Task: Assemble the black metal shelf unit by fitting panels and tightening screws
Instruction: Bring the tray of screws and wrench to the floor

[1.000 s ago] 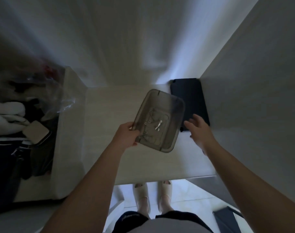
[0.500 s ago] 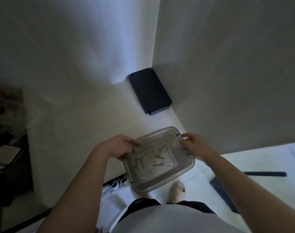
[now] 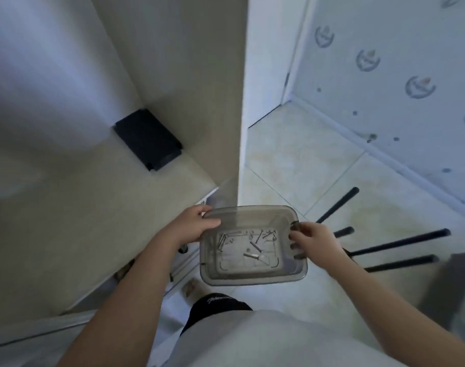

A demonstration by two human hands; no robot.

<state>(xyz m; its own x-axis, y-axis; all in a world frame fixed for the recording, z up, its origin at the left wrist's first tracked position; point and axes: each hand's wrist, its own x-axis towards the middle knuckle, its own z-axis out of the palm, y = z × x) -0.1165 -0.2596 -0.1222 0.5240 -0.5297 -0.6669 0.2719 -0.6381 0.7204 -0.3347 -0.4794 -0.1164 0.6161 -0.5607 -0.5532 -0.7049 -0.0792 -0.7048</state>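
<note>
Fingers [image 3: 296,235] of left hand [image 3: 191,230], right hand [image 3: 317,242] pinching one tray's [image 3: 252,278] opposite rims (screws [image 3: 255,246] inside), four black rods [image 3: 398,243] at right, open floor [image 3: 292,160] beyond

Tiled floor [image 3: 292,160] ahead lies open; cabinet wall [image 3: 199,88] crowds the left, black rods [image 3: 399,242] lie right.

No wording is reading clearly: small white script is showing on the black shorts [image 3: 218,304], just below the clear tub [image 3: 252,278], too blurred to make out.

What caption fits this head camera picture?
The left hand and right hand hold a clear tray of screws.
</note>
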